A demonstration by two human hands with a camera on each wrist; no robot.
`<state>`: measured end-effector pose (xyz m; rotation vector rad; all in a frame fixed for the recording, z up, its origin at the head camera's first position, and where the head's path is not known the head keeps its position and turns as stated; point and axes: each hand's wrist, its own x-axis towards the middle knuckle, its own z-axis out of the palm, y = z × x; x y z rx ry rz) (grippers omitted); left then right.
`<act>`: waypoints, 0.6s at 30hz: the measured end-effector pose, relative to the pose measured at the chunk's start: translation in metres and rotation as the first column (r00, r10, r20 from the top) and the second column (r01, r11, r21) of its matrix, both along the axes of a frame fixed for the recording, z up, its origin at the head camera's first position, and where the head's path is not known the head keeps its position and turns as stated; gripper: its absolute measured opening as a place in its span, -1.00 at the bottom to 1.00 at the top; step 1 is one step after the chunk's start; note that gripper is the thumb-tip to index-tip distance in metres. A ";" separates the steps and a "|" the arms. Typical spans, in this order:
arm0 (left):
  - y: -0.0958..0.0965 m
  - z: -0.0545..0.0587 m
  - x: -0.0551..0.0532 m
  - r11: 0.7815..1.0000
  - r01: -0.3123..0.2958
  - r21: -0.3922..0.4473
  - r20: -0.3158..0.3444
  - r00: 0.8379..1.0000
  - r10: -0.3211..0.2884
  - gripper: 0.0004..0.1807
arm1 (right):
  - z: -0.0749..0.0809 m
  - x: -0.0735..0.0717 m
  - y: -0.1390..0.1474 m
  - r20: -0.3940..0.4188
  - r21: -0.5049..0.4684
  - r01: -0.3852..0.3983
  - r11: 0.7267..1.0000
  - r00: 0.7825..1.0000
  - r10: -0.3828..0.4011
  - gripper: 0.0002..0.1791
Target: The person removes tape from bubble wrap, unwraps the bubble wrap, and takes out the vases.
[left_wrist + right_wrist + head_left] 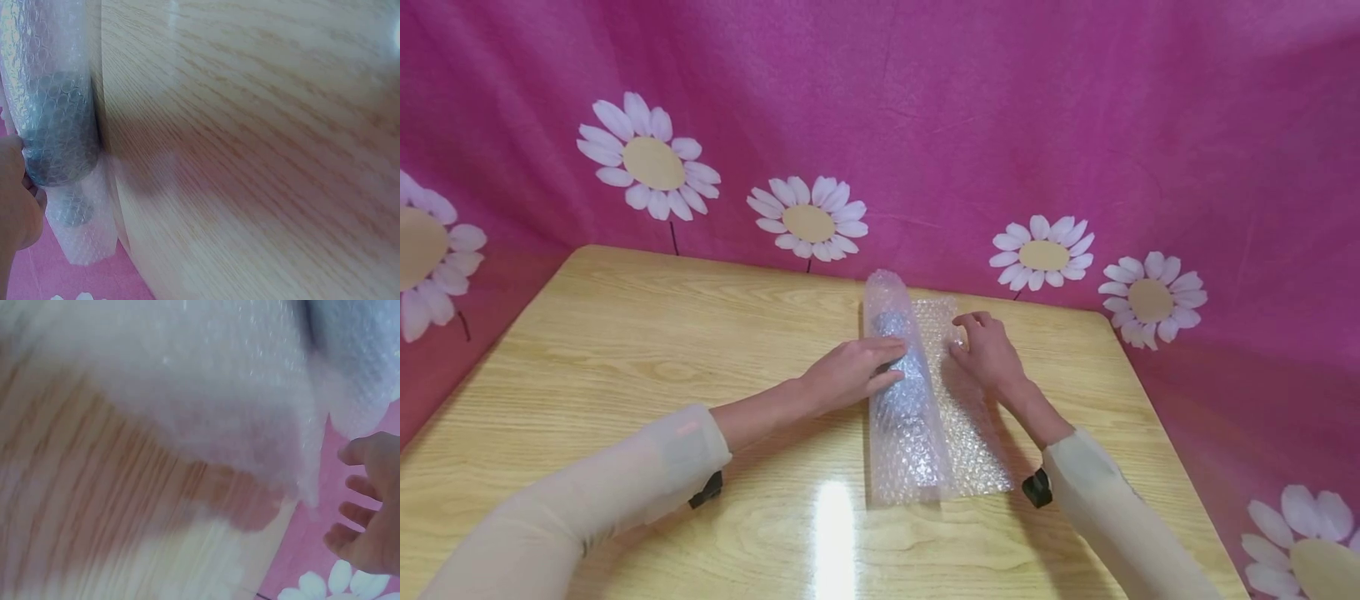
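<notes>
"Where's the left hand (853, 373)?"

"Its fingers lie across the rolled wrap (910, 454), fairly straight, resting on it. A dark thing (62, 128) shows inside, beneath those fingers, with bubbled plastic in between."

"And the right hand (992, 357)?"

"Fingers loosely bent, grasping nothing, near the flap (976, 454). That loose sheet spreads between them and the roll."

"Anything else around?"

"The table (662, 333) under both hands' fingers, and a pink curtain (925, 125) with daisies (808, 222) beyond the fingertips."
</notes>
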<state>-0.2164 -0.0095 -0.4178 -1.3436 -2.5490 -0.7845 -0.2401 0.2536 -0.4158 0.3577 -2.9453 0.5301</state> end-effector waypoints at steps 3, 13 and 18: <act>0.000 0.000 0.000 1.000 -0.002 0.006 0.005 1.000 0.002 -0.52 | 0.001 0.003 -0.004 -0.002 -0.035 -0.035 0.999 0.999 0.035 -0.55; 0.000 0.000 0.000 1.000 -0.009 0.017 0.013 1.000 0.009 -0.52 | 0.003 0.015 -0.014 0.019 -0.117 -0.097 0.988 0.995 0.100 -0.54; -0.001 -0.001 0.001 1.000 -0.014 0.025 0.008 1.000 0.013 -0.52 | 0.004 0.023 -0.023 0.051 -0.207 -0.126 0.970 0.989 0.139 -0.55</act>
